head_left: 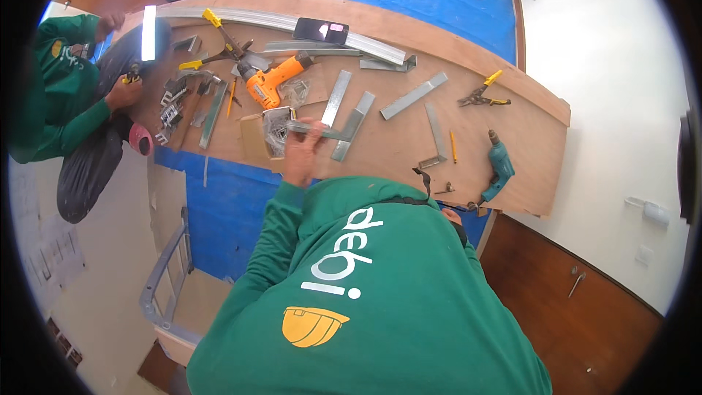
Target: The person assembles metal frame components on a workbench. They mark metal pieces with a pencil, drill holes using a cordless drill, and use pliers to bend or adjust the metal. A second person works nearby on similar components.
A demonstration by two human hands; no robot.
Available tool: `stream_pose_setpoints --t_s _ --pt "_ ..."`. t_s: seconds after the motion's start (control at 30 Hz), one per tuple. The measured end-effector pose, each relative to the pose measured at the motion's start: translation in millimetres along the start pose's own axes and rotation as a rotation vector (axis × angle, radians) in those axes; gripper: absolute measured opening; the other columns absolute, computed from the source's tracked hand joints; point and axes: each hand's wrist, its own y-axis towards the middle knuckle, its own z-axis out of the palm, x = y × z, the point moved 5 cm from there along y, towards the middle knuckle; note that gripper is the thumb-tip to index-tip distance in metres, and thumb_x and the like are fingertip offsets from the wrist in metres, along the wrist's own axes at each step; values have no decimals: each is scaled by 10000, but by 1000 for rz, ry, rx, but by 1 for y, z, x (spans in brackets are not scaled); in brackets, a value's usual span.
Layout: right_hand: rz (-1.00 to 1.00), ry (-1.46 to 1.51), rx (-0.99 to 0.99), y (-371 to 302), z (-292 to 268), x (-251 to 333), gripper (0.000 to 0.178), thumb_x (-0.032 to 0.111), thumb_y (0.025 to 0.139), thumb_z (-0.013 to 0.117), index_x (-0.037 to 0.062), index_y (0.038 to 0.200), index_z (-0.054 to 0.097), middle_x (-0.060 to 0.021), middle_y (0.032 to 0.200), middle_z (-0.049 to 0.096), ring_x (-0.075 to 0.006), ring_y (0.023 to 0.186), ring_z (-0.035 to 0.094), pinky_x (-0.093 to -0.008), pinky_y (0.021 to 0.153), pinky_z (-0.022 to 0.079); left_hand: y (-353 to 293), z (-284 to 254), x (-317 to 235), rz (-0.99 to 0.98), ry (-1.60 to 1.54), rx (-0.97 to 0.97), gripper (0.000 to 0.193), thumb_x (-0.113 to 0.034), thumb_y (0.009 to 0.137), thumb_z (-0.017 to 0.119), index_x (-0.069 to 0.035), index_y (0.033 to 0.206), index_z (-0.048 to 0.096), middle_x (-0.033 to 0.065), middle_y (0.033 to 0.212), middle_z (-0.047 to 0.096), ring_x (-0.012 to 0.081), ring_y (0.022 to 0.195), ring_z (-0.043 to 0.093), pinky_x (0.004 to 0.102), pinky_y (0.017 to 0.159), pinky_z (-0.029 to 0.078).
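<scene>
My left hand is closed on a short metal strip, slightly blurred, above the plywood table's near edge. Just left of it stands an open cardboard box with a bag of small metal pieces. Beyond the hand lie loose metal strips, one upright and one slanted. At the near right edge my right hand shows only in part beside my green shirt; its fingers are mostly hidden. A teal drill lies close to it, with an L-shaped metal piece and a pencil farther in.
An orange power tool, a phone, long metal profiles and yellow-handled clamps lie across the table. At left a co-worker's hand holds a dark tool. Blue sheeting covers the floor beside a step ladder.
</scene>
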Motion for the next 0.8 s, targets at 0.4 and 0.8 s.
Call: stream_pose_setpoints --t_s 0.4,0.8 --pt "-22 152 -15 26 -10 -45 621 328 945 874 -48 1406 694 -188 1320 767 -274 1175 737 -415 1016 589 103 -31 97 -172 -753 -298 427 -389 1121 664 11 1266 626 183 1213 700 338 1157 718 449 1044 640" --pt "-106 256 -33 28 -28 -44 564 312 956 859 -33 1378 712 -173 1281 773 -253 1139 740 -407 996 595 153 -8 93 -278 -267 -170 617 -516 1072 708 52 1282 589 177 1260 676 315 1163 703 396 928 645"
